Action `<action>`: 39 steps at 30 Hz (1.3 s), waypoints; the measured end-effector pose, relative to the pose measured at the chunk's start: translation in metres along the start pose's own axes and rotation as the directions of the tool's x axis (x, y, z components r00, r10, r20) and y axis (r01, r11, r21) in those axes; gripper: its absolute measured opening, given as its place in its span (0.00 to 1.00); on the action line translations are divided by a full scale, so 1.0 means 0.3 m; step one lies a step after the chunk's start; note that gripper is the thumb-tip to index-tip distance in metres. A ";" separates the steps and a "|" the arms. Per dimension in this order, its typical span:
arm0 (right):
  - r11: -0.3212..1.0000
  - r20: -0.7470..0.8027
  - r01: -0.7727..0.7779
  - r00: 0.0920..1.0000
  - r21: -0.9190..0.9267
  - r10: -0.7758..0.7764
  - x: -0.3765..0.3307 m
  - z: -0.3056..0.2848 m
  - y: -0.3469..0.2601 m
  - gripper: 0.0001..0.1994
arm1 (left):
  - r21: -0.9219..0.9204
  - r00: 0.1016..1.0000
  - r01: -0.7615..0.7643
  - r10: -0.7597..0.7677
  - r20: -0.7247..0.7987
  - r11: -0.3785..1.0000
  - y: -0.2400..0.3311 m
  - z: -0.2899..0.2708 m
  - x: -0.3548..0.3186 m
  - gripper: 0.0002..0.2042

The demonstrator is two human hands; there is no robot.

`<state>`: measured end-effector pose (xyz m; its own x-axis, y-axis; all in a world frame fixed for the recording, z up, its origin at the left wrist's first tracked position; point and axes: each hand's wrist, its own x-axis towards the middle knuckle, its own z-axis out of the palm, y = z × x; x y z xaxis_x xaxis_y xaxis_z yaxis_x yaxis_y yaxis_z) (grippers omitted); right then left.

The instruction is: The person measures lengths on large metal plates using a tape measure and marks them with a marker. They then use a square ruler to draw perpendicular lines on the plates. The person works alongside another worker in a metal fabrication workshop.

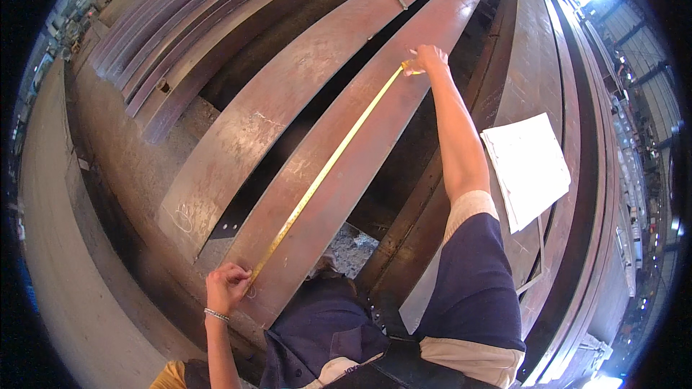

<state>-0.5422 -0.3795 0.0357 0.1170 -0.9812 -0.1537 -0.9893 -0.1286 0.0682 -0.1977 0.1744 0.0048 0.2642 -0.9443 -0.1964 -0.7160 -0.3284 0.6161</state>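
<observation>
A yellow tape measure [333, 159] is drawn out straight along a long reddish-brown steel plate [364, 112]. At the plate's near end, my left hand [227, 288] pinches the tape's end between thumb and fingers; a bracelet circles that wrist. My right arm reaches far forward, and my right hand [428, 60] is closed around the other end of the tape, close to the plate's right edge. The fingers mostly cover what they grip there. Faint chalk-like marks show on the plate near the left hand.
A second steel plate [288, 86] lies to the left across a dark gap, with a small stick [399, 0] on it. Stacked beams [209, 29] stand at far left. White paper sheets [528, 166] rest on the steel at right. Yellow cloth [170, 374] shows at lower left.
</observation>
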 end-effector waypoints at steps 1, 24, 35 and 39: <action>1.000 -0.002 0.001 1.000 0.013 -0.001 0.006 -0.020 0.000 0.29 | 0.001 1.000 -0.010 0.010 -0.005 1.000 -0.005 0.000 0.002 0.03; 0.960 -0.319 0.067 0.948 0.273 0.024 0.040 0.148 -0.033 0.27 | -0.001 0.999 0.009 -0.009 -0.043 1.000 0.030 0.005 -0.009 0.03; 0.994 -0.301 -0.029 0.952 0.106 0.060 0.114 0.175 0.031 0.35 | 0.025 0.998 -0.004 0.003 0.062 1.000 -0.042 -0.001 -0.007 0.05; 0.996 -0.404 0.081 0.912 0.026 -0.064 0.177 0.227 0.055 0.36 | 0.075 0.999 0.001 -0.003 0.034 0.997 -0.046 0.007 -0.026 0.05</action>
<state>-0.5582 -0.4239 -0.0384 0.2051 -0.9452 0.2541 -0.9785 -0.2043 0.0296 -0.1913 0.1863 -0.0039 0.2443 -0.9433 -0.2245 -0.7625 -0.3299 0.5566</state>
